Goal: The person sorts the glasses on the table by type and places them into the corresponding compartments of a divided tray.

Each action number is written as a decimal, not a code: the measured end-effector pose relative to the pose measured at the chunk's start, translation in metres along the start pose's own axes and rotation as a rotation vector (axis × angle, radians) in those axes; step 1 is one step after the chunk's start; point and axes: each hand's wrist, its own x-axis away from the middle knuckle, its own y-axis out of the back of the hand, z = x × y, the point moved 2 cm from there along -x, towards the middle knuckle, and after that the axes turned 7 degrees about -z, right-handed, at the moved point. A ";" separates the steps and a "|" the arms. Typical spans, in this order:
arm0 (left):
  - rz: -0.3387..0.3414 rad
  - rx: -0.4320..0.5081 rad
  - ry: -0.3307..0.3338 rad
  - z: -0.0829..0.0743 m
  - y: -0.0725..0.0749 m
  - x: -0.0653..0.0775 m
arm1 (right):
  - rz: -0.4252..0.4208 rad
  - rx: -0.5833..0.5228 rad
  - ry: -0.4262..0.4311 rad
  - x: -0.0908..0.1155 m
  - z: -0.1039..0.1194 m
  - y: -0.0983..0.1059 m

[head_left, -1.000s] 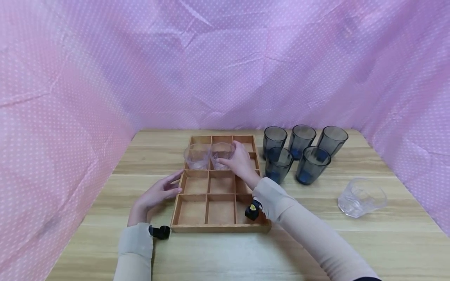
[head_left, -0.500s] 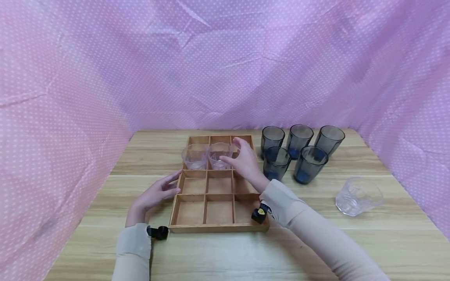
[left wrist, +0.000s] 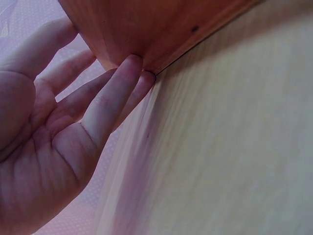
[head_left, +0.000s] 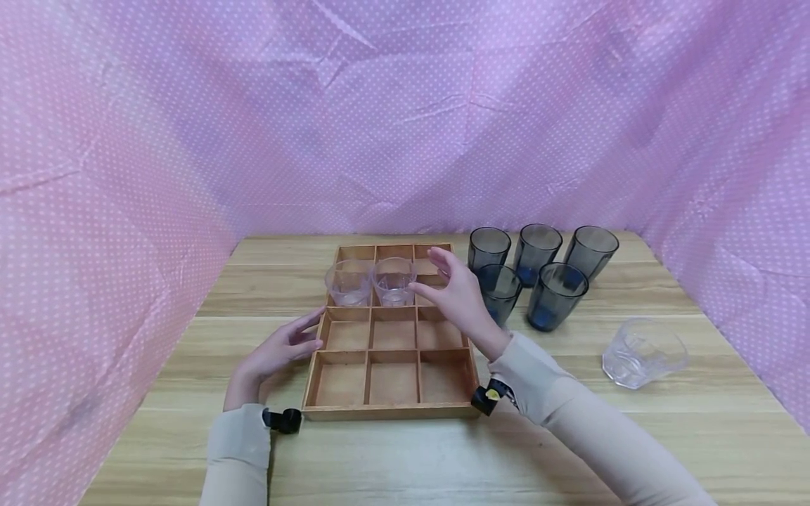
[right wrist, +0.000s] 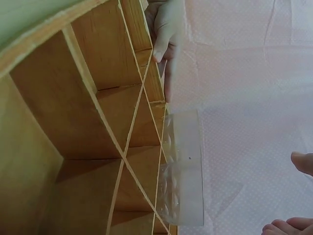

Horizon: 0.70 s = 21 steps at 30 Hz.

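Note:
A wooden divided tray lies on the table, long side running away from me. Two clear glasses stand side by side in its second row from the back: one in the left compartment, one in the middle. Just right of the middle glass, my right hand hovers with thumb and fingers spread, holding nothing. My left hand rests its fingertips against the tray's left side; in the left wrist view the fingers extend to the wooden wall. Both glasses show at the tray's edge in the right wrist view.
Several tall smoky grey tumblers stand in two rows right of the tray. Another clear glass sits tilted-looking at the table's right. Pink dotted cloth hangs behind and at both sides of the wooden table.
My right hand has let go of the middle glass and drawn away to the right, its fingers spreading. The left hand stays at the tray's side.

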 end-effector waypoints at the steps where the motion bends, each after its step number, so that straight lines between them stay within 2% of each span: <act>1: 0.000 -0.002 0.000 0.000 0.000 0.000 | -0.001 -0.014 0.003 0.001 -0.001 0.002; 7: 0.003 0.008 0.008 -0.001 0.001 -0.001 | 0.005 -0.053 0.003 0.010 -0.008 0.011; 14: -0.003 -0.024 -0.007 0.000 0.001 0.000 | 0.026 -0.045 0.017 0.022 -0.013 0.019; 21: 0.002 -0.015 -0.014 0.001 -0.001 -0.002 | 0.027 -0.050 0.026 0.031 -0.022 0.029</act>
